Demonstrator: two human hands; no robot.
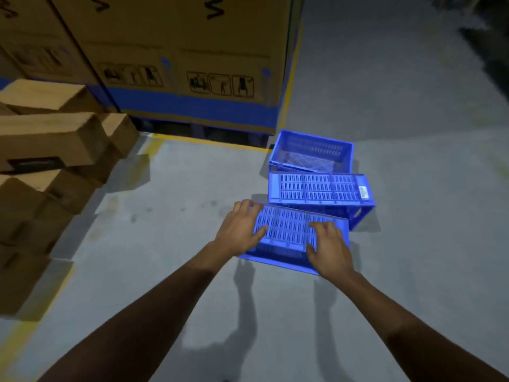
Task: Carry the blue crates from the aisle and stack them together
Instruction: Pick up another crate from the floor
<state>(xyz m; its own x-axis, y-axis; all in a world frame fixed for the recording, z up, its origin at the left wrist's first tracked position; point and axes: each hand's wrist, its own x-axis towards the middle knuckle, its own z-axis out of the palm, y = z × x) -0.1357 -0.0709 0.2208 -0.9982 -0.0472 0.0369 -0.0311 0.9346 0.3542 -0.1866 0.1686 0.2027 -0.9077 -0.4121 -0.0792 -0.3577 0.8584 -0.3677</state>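
Observation:
Three blue slotted plastic crates lie in a row on the grey floor. The far crate [312, 151] stands upright with its opening up. The middle crate [321, 188] lies on its side and carries a white label at its right end. The near crate [289, 230] also lies on its side, tilted. My left hand [241, 230] rests on the near crate's left end with fingers spread over the slotted wall. My right hand [329, 248] lies on its right part, thumb at the lower edge. Whether either hand grips the crate is unclear.
A tall cardboard carton with a blue band [192, 64] stands on a pallet behind the crates. Stacked brown boxes [49, 150] crowd the left side. Yellow floor lines [209, 141] run along the pallet. Grey floor stretches to the right.

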